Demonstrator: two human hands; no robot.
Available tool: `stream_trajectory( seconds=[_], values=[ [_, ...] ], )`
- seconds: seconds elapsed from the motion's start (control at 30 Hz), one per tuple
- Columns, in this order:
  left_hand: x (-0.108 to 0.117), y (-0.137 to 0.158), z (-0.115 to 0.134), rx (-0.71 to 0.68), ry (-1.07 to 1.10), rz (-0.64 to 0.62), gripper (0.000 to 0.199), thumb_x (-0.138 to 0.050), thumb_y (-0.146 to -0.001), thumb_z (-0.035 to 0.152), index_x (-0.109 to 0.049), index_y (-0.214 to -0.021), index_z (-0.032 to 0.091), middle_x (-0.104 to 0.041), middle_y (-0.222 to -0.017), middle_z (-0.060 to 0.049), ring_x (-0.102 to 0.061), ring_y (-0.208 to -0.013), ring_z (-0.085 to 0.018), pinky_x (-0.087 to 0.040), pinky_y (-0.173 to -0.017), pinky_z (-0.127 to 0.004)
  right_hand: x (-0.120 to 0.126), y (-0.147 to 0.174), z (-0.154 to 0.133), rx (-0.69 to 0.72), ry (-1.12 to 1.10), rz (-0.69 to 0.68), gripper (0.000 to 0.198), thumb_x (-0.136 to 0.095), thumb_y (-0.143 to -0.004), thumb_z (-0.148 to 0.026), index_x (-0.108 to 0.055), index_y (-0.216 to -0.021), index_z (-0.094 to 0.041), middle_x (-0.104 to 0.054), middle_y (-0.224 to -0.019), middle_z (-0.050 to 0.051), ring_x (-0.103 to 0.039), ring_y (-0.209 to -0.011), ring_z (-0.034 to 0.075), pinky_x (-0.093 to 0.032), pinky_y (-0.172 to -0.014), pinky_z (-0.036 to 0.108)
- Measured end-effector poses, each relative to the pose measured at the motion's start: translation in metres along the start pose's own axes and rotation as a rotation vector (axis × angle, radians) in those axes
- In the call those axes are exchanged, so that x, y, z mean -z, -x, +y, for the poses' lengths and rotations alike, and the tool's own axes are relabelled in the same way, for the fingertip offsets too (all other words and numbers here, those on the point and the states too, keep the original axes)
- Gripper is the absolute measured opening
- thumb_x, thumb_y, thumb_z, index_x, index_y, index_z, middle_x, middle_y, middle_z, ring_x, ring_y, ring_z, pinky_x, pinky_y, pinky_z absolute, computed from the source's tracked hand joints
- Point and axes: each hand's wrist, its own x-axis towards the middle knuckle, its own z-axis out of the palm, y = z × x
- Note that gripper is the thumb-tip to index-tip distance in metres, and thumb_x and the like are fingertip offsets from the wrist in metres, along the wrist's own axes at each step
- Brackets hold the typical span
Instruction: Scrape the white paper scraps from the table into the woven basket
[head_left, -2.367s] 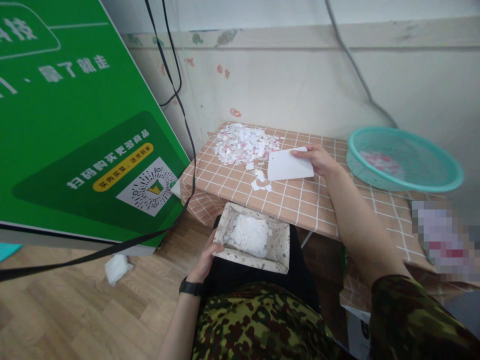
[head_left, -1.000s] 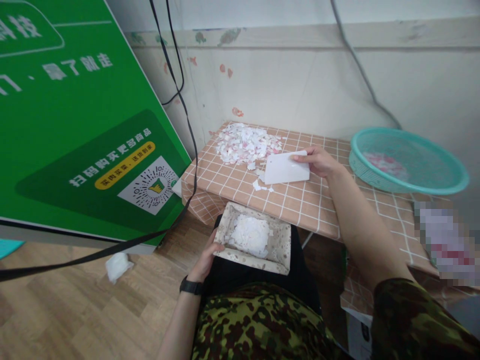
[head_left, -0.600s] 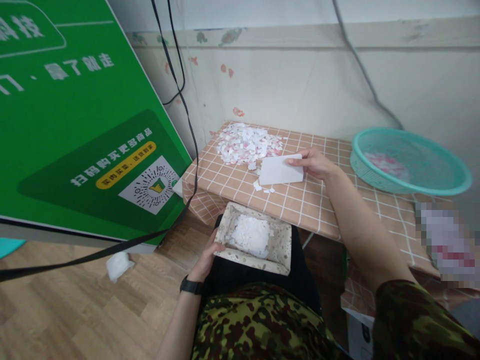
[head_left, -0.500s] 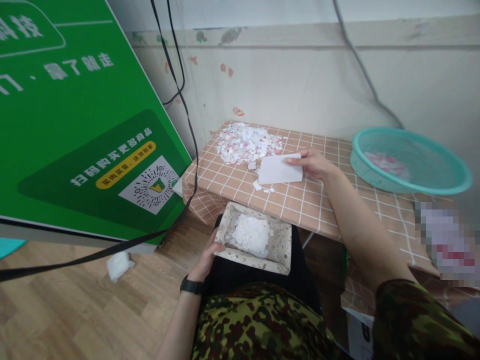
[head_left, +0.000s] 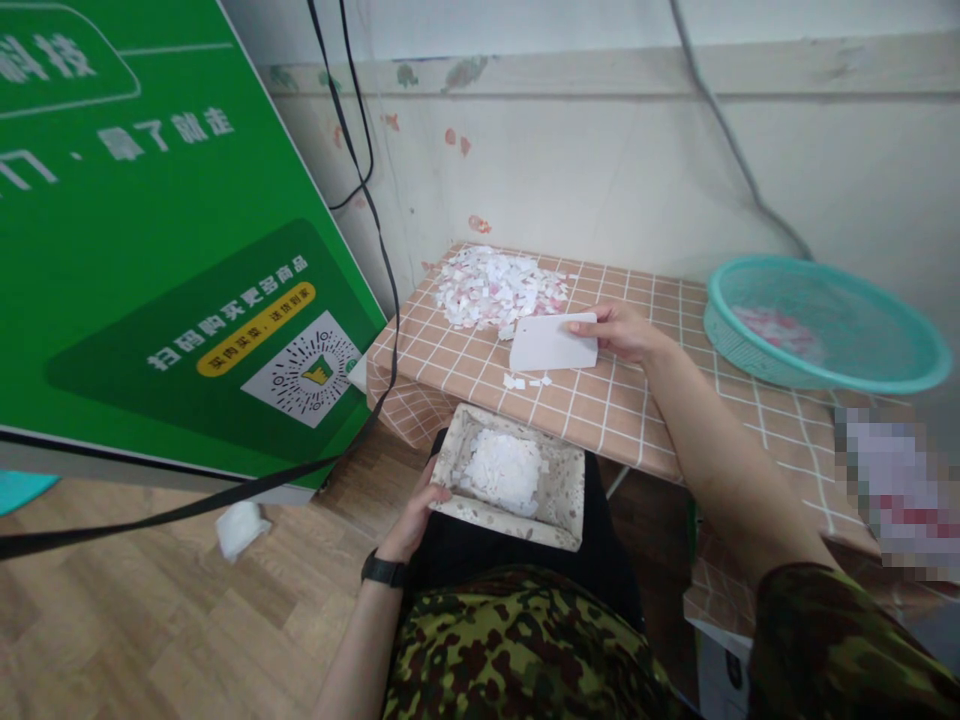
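My left hand (head_left: 415, 515) grips the left side of a patterned rectangular box (head_left: 566, 500), held just under the table's front edge. Inside it lies a heap of white paper scraps (head_left: 506, 468). With its thumb on top, my right hand (head_left: 619, 330) holds a flat white card (head_left: 553, 343) tilted over the table. A few loose scraps (head_left: 526, 381) lie by the card's lower edge. Behind the card, at the back left, spreads a pile of white and pinkish paper bits (head_left: 499, 285).
The table (head_left: 634, 400) has a brown checked cloth and stands against the wall. A turquoise plastic basket (head_left: 862, 370) with pink and white bits sits on its right. A big green sign (head_left: 150, 250) leans at the left, with a black strap (head_left: 225, 498) hanging across it.
My right hand has moved the white card slightly left and toward me, and the loose scraps beside it have shifted. My left hand and the box look nearly unmoved.
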Motion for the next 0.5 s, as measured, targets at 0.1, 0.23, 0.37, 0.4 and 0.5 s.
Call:
stream_trajectory(
  seconds=[0.1, 0.23, 0.37, 0.4, 0.5],
  values=[
    [0.002, -0.001, -0.002, 0.025, -0.006, 0.019, 0.053, -0.065, -0.068, 0.019, -0.071, -0.120, 0.017, -0.076, -0.118, -0.007, -0.062, -0.119, -0.037, -0.042, -0.105, -0.048, 0.000, 0.001, 0.000, -0.019, 0.028, -0.066, 0.035, -0.090, -0.059, -0.044, -0.080, -0.082, -0.020, -0.078, -0.086, 0.008, -0.069, -0.072, 0.020, -0.057, -0.064, 0.032],
    [0.002, -0.001, -0.003, 0.009, -0.008, 0.018, 0.056, -0.065, -0.067, 0.019, -0.069, -0.123, 0.018, -0.076, -0.118, -0.007, -0.061, -0.120, -0.037, -0.040, -0.106, -0.048, 0.007, -0.001, 0.000, -0.022, 0.079, -0.119, 0.032, -0.088, -0.062, -0.045, -0.081, -0.082, -0.021, -0.078, -0.084, 0.008, -0.069, -0.069, 0.019, -0.056, -0.062, 0.031],
    [-0.001, -0.001, -0.001, -0.012, -0.005, 0.016, 0.064, -0.064, -0.067, 0.019, -0.065, -0.131, 0.020, -0.073, -0.126, -0.006, -0.059, -0.123, -0.037, -0.041, -0.106, -0.048, 0.015, 0.007, -0.008, 0.094, 0.101, 0.052, 0.035, -0.087, -0.061, -0.051, -0.079, -0.077, -0.022, -0.077, -0.081, 0.006, -0.067, -0.069, 0.019, -0.054, -0.062, 0.032],
    [-0.002, -0.001, -0.001, -0.016, -0.002, 0.015, 0.065, -0.064, -0.067, 0.019, -0.064, -0.131, 0.021, -0.072, -0.128, -0.006, -0.059, -0.123, -0.036, -0.041, -0.105, -0.047, 0.014, 0.015, -0.010, 0.139, 0.129, 0.123, 0.035, -0.086, -0.062, -0.053, -0.079, -0.075, -0.022, -0.076, -0.078, 0.005, -0.067, -0.068, 0.019, -0.053, -0.060, 0.031],
    [-0.004, -0.001, 0.000, -0.032, 0.013, -0.003, 0.065, -0.062, -0.067, 0.018, -0.064, -0.131, 0.021, -0.070, -0.131, -0.006, -0.059, -0.124, -0.036, -0.042, -0.104, -0.045, 0.002, 0.052, -0.007, 0.243, 0.290, 0.362, 0.035, -0.080, -0.070, -0.058, -0.078, -0.073, -0.023, -0.073, -0.072, 0.003, -0.066, -0.070, 0.022, -0.049, -0.057, 0.031]
  ],
)
